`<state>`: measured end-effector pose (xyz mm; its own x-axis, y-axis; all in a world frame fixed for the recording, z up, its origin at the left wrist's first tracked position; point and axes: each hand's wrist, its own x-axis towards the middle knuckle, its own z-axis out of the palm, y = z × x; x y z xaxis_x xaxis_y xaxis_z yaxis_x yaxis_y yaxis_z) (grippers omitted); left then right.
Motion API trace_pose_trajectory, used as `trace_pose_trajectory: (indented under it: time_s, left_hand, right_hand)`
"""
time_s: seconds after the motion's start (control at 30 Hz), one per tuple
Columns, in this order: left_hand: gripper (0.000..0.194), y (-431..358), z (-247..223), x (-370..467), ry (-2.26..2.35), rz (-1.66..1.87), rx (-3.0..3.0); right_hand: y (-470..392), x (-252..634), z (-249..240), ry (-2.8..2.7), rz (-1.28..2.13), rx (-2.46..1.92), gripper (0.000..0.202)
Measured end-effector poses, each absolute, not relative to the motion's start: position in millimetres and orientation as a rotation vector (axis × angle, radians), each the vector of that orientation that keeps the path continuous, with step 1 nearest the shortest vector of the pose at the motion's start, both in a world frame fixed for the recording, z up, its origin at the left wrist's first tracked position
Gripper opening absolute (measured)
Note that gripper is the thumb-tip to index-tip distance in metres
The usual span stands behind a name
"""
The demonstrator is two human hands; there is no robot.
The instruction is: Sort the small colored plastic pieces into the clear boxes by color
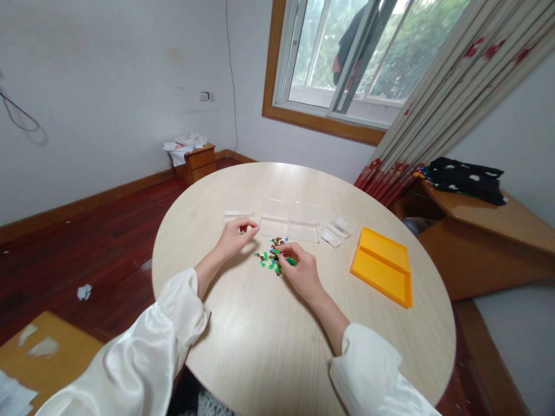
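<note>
A loose pile of tiny plastic pieces (pixel 269 261) in green, brown, white and blue lies on the round table. Over its right side is my right hand (pixel 300 270), thumb and forefinger pinched at a small green piece (pixel 276 251). To the left, just above the tabletop, my left hand (pixel 234 238) has its thumb and forefinger brought together; whatever they hold is too small to make out. Behind my left hand stands a clear plastic box (pixel 237 215), partly covered by it. A clear tray with two compartments (pixel 289 226) lies behind the pile.
Right of the clear tray is a small open clear case (pixel 337 231). An orange two-part tray (pixel 382 266) rests near the right edge of the pale round table (pixel 251 346). Beyond are a wooden desk with dark cloth (pixel 466 180), a curtain (pixel 437 98) and a window.
</note>
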<state>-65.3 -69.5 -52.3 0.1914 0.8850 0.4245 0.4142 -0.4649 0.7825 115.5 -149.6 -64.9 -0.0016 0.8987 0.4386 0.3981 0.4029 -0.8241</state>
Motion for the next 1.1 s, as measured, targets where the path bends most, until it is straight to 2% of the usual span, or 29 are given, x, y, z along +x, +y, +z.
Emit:
trace_pose_trajectory:
  time_s: [0.33, 0.63, 0.77, 0.9, 1.1]
  left_hand:
    - [0.019, -85.6, -56.2, -49.7, 0.857, 0.902, 2.008]
    - [0.017, -87.5, -55.8, -47.6, 0.825, 0.884, 2.007]
    - [0.016, -83.1, -53.3, -50.2, 0.932, 0.939, 1.951]
    - [0.017, -71.1, -53.7, -59.0, 1.2, 1.145, 1.866]
    - [0.011, -56.0, -53.5, -77.0, 1.544, 1.292, 1.78]
  right_hand:
    - [-149.6, 112.0, -65.2, -1.465, 0.702, -1.07, 0.005]
    - [-149.5, 112.5, -66.2, -1.52, 0.645, -1.086, 0.003]
    - [-149.2, 114.3, -63.9, -1.642, 0.478, -1.169, 0.004]
    - [-148.6, 115.1, -64.0, -1.897, 0.313, -1.176, 0.01]
    - [-149.3, 113.7, -71.1, -2.089, 0.231, -1.158, 0.011]
